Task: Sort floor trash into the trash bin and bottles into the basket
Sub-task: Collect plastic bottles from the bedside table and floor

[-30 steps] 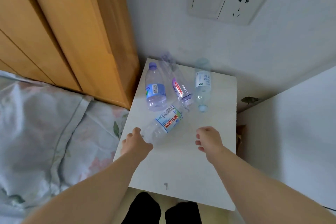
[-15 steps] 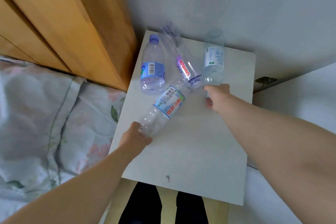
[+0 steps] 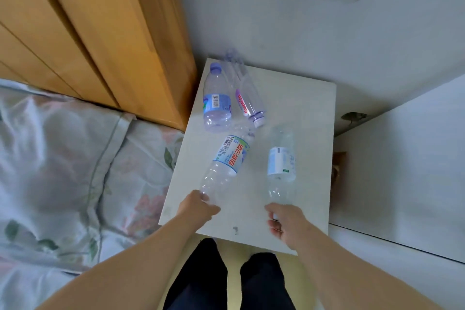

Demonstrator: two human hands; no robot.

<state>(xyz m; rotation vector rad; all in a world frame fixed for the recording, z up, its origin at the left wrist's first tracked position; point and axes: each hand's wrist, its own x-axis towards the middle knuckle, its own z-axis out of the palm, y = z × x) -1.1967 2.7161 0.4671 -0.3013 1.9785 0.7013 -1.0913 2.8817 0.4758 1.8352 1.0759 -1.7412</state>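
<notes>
My left hand gripped the base of the red-lettered bottle, and my right hand pinched the pale-label bottle by its near end, both at the table. Thin, slick plastic held only by the ends could buckle and slip free.

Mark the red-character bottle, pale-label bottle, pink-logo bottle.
red-character bottle (image 3: 230, 156), head view, on its label.
pale-label bottle (image 3: 280, 161), head view, on its label.
pink-logo bottle (image 3: 242, 103), head view, on its logo.
</notes>
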